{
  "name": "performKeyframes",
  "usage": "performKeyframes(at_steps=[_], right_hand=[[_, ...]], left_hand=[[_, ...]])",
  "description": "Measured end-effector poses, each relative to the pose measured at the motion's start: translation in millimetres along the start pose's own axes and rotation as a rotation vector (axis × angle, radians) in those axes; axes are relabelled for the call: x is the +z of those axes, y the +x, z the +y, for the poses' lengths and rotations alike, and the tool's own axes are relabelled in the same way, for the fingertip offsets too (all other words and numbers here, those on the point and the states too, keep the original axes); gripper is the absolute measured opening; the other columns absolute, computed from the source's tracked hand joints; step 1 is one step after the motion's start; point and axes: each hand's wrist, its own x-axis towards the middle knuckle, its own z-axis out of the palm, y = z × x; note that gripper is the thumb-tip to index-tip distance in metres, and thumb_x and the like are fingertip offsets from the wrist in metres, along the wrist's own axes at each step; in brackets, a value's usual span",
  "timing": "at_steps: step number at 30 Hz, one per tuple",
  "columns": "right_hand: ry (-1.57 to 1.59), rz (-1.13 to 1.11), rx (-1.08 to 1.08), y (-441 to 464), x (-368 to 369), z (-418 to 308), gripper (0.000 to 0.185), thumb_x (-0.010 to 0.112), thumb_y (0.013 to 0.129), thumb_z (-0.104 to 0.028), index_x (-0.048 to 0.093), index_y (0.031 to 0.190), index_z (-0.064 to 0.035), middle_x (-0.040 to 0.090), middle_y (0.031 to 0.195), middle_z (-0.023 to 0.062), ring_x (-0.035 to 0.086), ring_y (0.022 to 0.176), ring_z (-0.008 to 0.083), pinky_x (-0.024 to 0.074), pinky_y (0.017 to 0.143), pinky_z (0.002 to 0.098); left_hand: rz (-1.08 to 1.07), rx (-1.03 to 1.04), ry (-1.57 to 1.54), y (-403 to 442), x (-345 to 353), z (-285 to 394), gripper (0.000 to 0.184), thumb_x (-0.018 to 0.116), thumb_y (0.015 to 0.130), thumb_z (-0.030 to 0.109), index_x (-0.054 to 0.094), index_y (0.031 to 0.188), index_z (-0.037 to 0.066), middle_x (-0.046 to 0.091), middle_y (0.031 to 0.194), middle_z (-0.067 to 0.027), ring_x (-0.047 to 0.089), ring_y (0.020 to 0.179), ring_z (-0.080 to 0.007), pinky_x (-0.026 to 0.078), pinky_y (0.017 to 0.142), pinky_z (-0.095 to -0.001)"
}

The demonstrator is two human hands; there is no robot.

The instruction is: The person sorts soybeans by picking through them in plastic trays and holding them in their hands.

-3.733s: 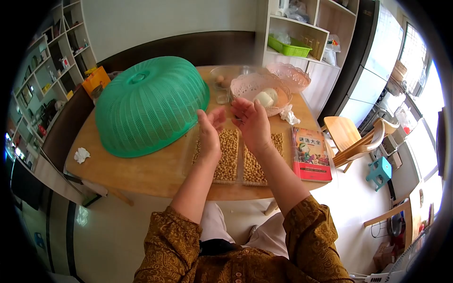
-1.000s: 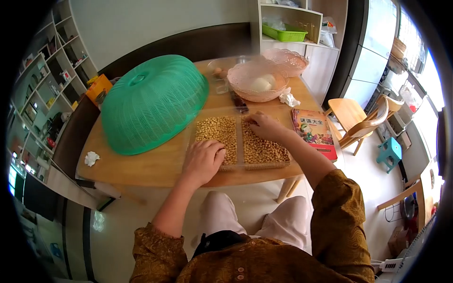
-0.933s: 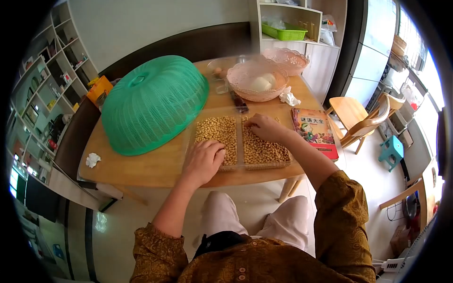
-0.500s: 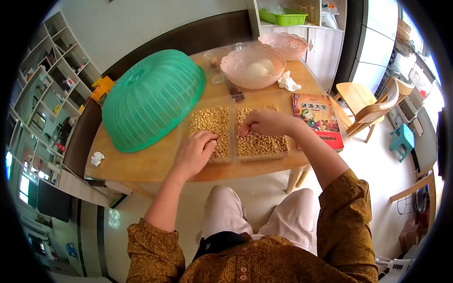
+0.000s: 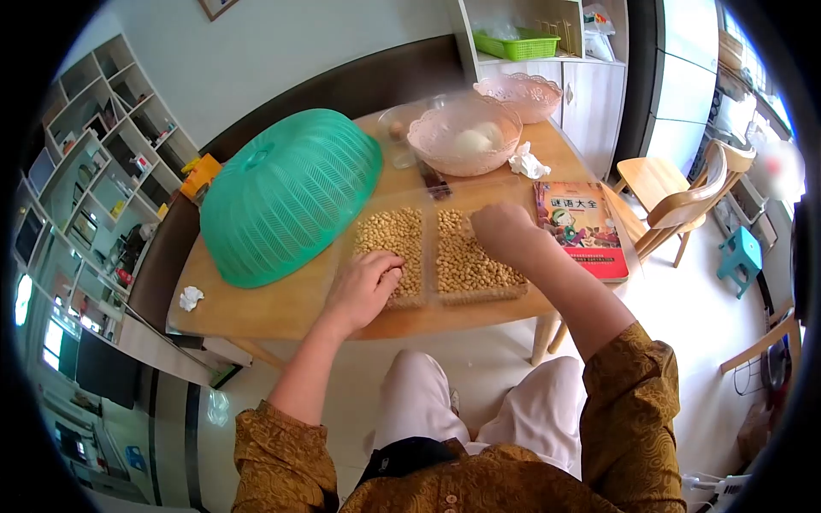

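My clear plastic container (image 5: pixel 483 296) sits along the near edge of the wooden table (image 5: pixel 274 312), right of its middle, in two side-by-side sections. Both are spread with dried beans (image 5: pixel 475 269), small, roundish and pale golden-tan, heaped close in a grainy layer that runs a little browner in the right section. My left hand (image 5: pixel 363 291) lies over the near left corner of the left section, its fingers loosely bent onto the beans; I can't tell whether they hold any. My right hand (image 5: pixel 505 231) is above the far right part of the right section, fingers folded down behind my knuckles, so I can't tell how narrow that grip is or whether anything is in it.

Near the table's right edge lies a red-covered book (image 5: pixel 580 231). A crumpled tissue (image 5: pixel 191 298) is by the near left corner, and a big green mesh cover (image 5: pixel 291 192) takes up the left side. Past the container is a dark object (image 5: pixel 434 181), then a pink openwork basket (image 5: pixel 432 150) with a pale rounded thing (image 5: pixel 479 139) in it. A second pink basket (image 5: pixel 528 98) stands behind, toward the far right corner.
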Motion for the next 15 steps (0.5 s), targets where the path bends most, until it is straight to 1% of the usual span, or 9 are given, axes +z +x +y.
performKeyframes(at_steps=[1,2,5,7,8,10,11,13,15], right_hand=[[0.017,0.054,-0.007,5,12,1,0.014,0.056,0.076,-0.006,0.065,0.086,-0.0027,0.067,0.089,0.0141,0.065,0.080,0.0316,0.0525,0.069,0.0404],[0.011,0.056,-0.012,5,16,1,0.014,0.056,0.076,-0.006,0.065,0.086,-0.0027,0.067,0.089,0.0141,0.065,0.080,0.0316,0.0525,0.069,0.0404],[0.122,0.028,-0.057,6,16,0,0.012,0.056,0.077,-0.007,0.066,0.083,-0.0037,0.067,0.089,0.0149,0.065,0.082,0.0311,0.0526,0.069,0.0412],[0.368,0.035,-0.160,8,8,-1,0.019,0.052,0.080,-0.009,0.062,0.093,0.0005,0.064,0.088,0.0196,0.062,0.087,0.0333,0.0504,0.075,0.0415],[0.365,0.037,-0.163,10,2,-2,0.019,0.052,0.080,-0.009,0.062,0.093,0.0005,0.064,0.088,0.0196,0.062,0.087,0.0333,0.0504,0.075,0.0415],[0.281,0.157,0.075,18,-9,-9,0.019,0.049,0.082,-0.011,0.062,0.093,-0.0012,0.063,0.094,0.0194,0.061,0.088,0.0345,0.0499,0.075,0.0419],[0.284,0.162,0.072,22,-9,-11,0.019,0.049,0.082,-0.011,0.062,0.093,-0.0012,0.063,0.094,0.0194,0.061,0.088,0.0345,0.0499,0.075,0.0419],[0.157,0.168,0.102,35,2,-14,0.018,0.051,0.081,-0.009,0.065,0.091,-0.0031,0.065,0.090,0.0206,0.065,0.086,0.0310,0.0529,0.068,0.0415],[0.197,0.198,0.071,48,24,-13,0.018,0.052,0.082,-0.011,0.065,0.091,-0.0020,0.065,0.091,0.0207,0.064,0.086,0.0320,0.0525,0.069,0.0420]], left_hand=[[0.007,0.000,0.002,0,-1,1,0.025,0.048,0.089,0.018,0.060,0.105,0.001,0.058,0.110,-0.0138,0.053,0.106,-0.0295,0.041,0.092,-0.0361],[0.009,-0.007,0.002,-1,-1,1,0.025,0.048,0.089,0.018,0.060,0.104,0.001,0.058,0.111,-0.0137,0.053,0.107,-0.0295,0.040,0.092,-0.0361],[0.014,-0.017,-0.008,-1,-1,1,0.026,0.048,0.090,0.018,0.060,0.105,0.001,0.058,0.111,-0.0138,0.052,0.107,-0.0295,0.040,0.092,-0.0362],[0.012,-0.011,-0.012,-1,1,-1,0.026,0.048,0.090,0.018,0.060,0.105,0.001,0.058,0.111,-0.0139,0.052,0.107,-0.0296,0.040,0.093,-0.0362],[0.026,0.002,-0.025,0,3,-3,0.026,0.049,0.089,0.020,0.061,0.104,0.002,0.059,0.109,-0.0135,0.053,0.105,-0.0302,0.041,0.091,-0.0374],[0.048,0.012,-0.027,0,5,-9,0.027,0.050,0.088,0.021,0.062,0.103,0.002,0.060,0.107,-0.0131,0.054,0.102,-0.0307,0.042,0.088,-0.0386],[0.049,0.013,-0.044,1,6,-11,0.027,0.050,0.088,0.021,0.062,0.103,0.002,0.060,0.107,-0.0132,0.055,0.102,-0.0308,0.043,0.088,-0.0386],[0.050,0.015,-0.056,1,6,-12,0.027,0.050,0.088,0.020,0.062,0.103,0.002,0.060,0.107,-0.0134,0.055,0.102,-0.0309,0.043,0.088,-0.0386],[0.048,0.006,-0.100,1,6,-10,0.026,0.050,0.088,0.020,0.062,0.102,0.002,0.060,0.107,-0.0134,0.055,0.101,-0.0310,0.043,0.088,-0.0379]])
